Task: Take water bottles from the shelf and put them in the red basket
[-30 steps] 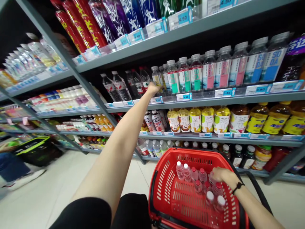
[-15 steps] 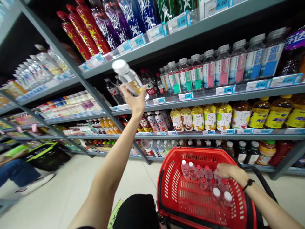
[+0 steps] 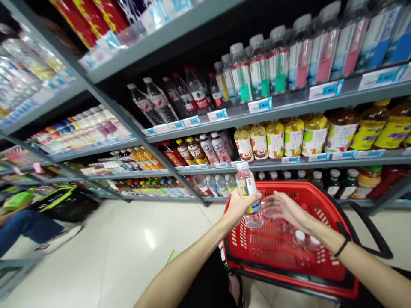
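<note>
Left hand (image 3: 239, 207) wraps fingers around a soda bottle (image 3: 249, 185) at the left edge of the red basket (image 3: 272, 259); right hand (image 3: 282, 208), fingers slightly spread, partly hides small bottles (image 3: 300, 238)

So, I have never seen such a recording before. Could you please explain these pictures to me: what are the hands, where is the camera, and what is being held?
There is no machine here: these are a person's own bare hands. All the pictures come from one camera worn on the head, looking forward and down.

The left hand holds a clear soda bottle with a white cap, upright. The right hand is open, fingers close to that bottle; whether they touch it, I cannot tell. A dark band circles the right wrist.

Below the hands is a red basket with small bottles inside, partly hidden by the right arm. Behind, grey shelves carry rows of drinks with price tags.
</note>
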Demonstrator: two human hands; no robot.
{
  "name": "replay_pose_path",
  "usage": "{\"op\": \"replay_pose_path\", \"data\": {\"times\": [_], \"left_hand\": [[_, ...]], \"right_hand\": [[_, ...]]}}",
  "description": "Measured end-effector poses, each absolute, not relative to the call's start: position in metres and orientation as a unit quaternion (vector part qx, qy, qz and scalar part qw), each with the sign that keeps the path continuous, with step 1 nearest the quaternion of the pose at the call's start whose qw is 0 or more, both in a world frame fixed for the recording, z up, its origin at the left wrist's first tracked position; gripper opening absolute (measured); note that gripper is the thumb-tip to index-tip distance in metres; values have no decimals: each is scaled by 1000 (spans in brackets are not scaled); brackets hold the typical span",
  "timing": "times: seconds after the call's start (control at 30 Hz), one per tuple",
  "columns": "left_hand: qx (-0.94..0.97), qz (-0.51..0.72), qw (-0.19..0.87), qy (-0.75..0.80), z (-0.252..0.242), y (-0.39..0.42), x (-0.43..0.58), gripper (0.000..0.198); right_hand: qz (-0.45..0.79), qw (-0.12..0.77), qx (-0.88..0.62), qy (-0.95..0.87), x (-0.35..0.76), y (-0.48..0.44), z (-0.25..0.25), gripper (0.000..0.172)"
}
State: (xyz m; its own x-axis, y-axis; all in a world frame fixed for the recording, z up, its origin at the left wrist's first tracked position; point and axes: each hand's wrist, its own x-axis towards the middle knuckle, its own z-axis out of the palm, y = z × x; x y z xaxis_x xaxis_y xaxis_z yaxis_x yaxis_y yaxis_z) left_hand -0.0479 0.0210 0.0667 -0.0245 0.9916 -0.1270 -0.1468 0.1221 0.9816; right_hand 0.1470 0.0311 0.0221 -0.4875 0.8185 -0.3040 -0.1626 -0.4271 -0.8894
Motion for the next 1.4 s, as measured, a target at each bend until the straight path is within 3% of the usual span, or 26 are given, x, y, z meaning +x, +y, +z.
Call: {"op": "replay_pose_path", "data": {"times": [0.17, 0.63, 0.87, 1.13, 1.23, 1.4], "left_hand": [[463, 471, 559, 500, 59, 14, -44, 60], [580, 442, 582, 361, 54, 12, -39, 60], [582, 454, 571, 359, 63, -4, -19, 68], [614, 451, 544, 353, 61, -3, -16, 58], [614, 455, 541, 352, 59, -2, -20, 56], [642, 455, 512, 346, 59, 0, -24, 56]], "right_hand": [[837, 344, -367, -216, 121, -6, 17, 53], [830, 245, -425, -267, 134, -28, 34, 71], [882, 256, -279, -282, 136, -40, 24, 90], [881, 250, -325, -237, 139, -34, 27, 96], [869, 252, -357, -232, 139, -34, 27, 93], [803, 363, -400, -249, 136, -34, 23, 72]]}}
